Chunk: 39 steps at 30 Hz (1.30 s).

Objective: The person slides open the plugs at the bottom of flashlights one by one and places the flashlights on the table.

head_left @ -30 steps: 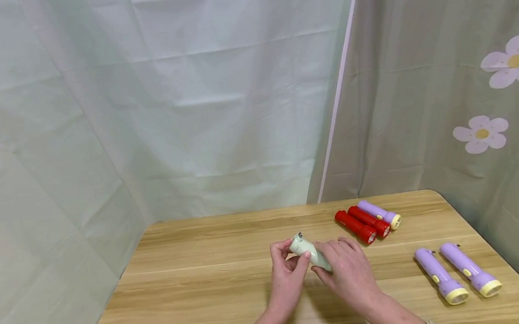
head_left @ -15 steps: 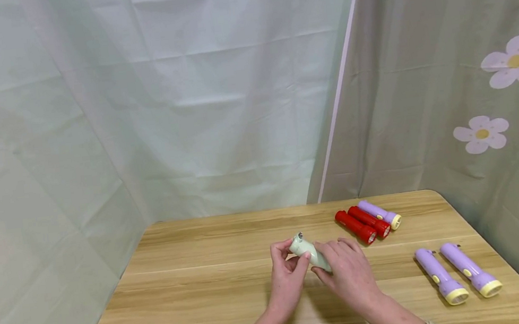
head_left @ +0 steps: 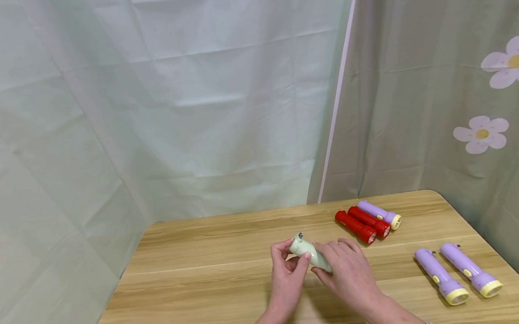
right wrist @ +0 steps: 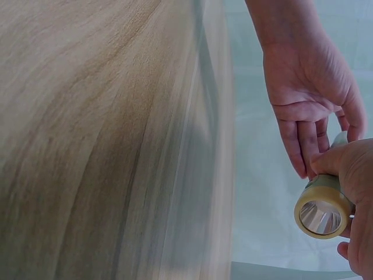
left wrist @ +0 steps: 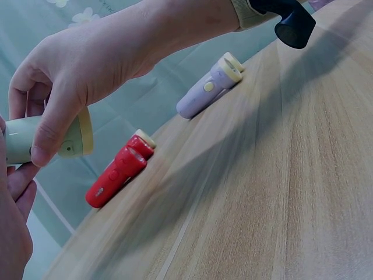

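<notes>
A pale green flashlight (head_left: 317, 258) is held above the table between both hands, its tail tilted up and to the left. My left hand (head_left: 286, 281) pinches the tail end between thumb and fingers. Around the head end, my right hand (head_left: 350, 272) grips with thumb and fingers. From the left wrist, the flashlight's green body (left wrist: 22, 139) shows a cream-yellow head ring, with the right thumb across it. The right wrist view looks into its yellow-ringed lens (right wrist: 320, 217) and silvery reflector; the right fingers hide much of the body.
Two red flashlights (head_left: 354, 226) and a purple flashlight (head_left: 377, 211) lie together at the table's back right. Two more purple flashlights (head_left: 441, 276) lie side by side near the right edge. The wooden table (head_left: 192, 292) is backed by pale curtains (head_left: 215, 108).
</notes>
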{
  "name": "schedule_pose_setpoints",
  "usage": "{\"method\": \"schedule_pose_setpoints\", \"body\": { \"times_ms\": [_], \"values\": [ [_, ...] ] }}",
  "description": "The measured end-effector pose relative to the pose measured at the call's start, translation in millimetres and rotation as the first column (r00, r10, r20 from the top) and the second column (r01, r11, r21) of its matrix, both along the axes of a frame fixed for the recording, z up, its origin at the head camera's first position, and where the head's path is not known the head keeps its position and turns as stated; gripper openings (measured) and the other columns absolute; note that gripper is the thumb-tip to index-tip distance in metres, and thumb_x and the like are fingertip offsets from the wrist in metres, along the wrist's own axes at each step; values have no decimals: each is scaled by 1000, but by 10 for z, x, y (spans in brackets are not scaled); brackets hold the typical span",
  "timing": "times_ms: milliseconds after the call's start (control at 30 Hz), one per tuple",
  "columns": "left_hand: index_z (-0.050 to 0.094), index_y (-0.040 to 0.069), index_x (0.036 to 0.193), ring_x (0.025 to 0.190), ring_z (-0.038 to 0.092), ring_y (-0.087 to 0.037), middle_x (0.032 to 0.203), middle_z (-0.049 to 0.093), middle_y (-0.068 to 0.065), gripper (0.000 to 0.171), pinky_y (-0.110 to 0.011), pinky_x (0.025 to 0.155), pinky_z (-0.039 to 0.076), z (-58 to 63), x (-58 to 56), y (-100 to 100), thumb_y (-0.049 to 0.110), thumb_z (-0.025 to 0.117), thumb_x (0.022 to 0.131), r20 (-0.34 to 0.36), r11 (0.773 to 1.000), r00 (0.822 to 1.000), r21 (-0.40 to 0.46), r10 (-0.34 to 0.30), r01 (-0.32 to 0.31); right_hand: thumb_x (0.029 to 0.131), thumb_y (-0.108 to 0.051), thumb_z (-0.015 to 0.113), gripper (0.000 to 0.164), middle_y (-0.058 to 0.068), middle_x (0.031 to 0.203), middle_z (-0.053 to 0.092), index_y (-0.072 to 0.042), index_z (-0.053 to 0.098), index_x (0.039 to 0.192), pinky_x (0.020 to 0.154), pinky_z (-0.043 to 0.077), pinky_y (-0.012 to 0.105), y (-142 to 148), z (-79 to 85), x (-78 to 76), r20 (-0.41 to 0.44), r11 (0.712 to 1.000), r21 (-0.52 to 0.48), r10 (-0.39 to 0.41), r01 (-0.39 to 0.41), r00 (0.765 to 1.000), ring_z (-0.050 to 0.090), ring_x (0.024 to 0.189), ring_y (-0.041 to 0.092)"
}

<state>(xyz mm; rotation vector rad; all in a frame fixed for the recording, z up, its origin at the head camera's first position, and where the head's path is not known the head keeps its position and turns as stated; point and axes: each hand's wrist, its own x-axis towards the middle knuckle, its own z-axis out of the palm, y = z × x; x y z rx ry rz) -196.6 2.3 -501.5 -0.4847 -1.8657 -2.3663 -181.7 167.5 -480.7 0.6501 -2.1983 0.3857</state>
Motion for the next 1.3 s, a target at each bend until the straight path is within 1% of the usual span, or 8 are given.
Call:
{"method": "schedule_pose_setpoints", "body": {
  "times_ms": [100, 333, 533, 733, 867, 1300],
  "values": [
    [39, 10, 135, 106, 67, -28, 131, 52, -16, 45, -41, 83, 59, -5, 0, 1, 12, 68, 100, -5, 1000, 1000, 1, 3, -3, 64, -18, 96, 56, 3, 95, 71, -8, 70, 113, 93, 49, 48, -1, 0, 3, -2, 1000, -3, 1, -1, 1000, 67, 84, 21],
    [39, 10, 135, 107, 67, -29, 134, 52, -16, 46, -36, 82, 59, -9, -6, 2, 12, 68, 100, 0, 1000, 1000, 5, 2, -2, 65, -18, 97, 57, 3, 95, 71, -8, 70, 113, 94, 48, 48, -2, 1, -3, 8, 1000, -7, 1, -1, 1000, 66, 84, 21],
    [40, 11, 136, 107, 66, -29, 135, 52, -15, 46, -39, 83, 59, -8, 0, -3, 12, 67, 100, 2, 1000, 1000, 3, 0, 0, 64, -18, 97, 57, 2, 95, 71, -9, 70, 114, 93, 49, 48, -3, 2, -5, 12, 1000, -5, -3, 3, 1000, 66, 84, 21],
    [40, 10, 136, 107, 66, -29, 135, 52, -16, 46, -33, 82, 58, -9, 5, 0, 11, 67, 100, -2, 1000, 1000, 10, 0, 0, 64, -19, 97, 57, 3, 95, 71, -9, 70, 114, 94, 49, 48, -2, 1, -6, 6, 1000, -3, -1, 1, 1000, 66, 84, 21],
    [40, 11, 137, 107, 66, -29, 136, 52, -16, 46, -31, 82, 58, -5, 8, 3, 11, 67, 100, 0, 1000, 1000, 10, -1, 1, 64, -19, 97, 57, 3, 95, 71, -9, 70, 114, 94, 49, 48, -3, 3, -5, 7, 1000, -2, -2, 2, 1000, 66, 84, 21],
    [40, 11, 136, 107, 66, -29, 136, 52, -16, 45, -35, 84, 58, -8, 11, -5, 11, 67, 100, -6, 1000, 1000, 2, 0, 0, 65, -18, 96, 57, 3, 96, 71, -9, 70, 114, 93, 49, 48, -4, -1, 6, -9, 1000, -2, 6, -6, 1000, 66, 84, 21]
  ]
}}
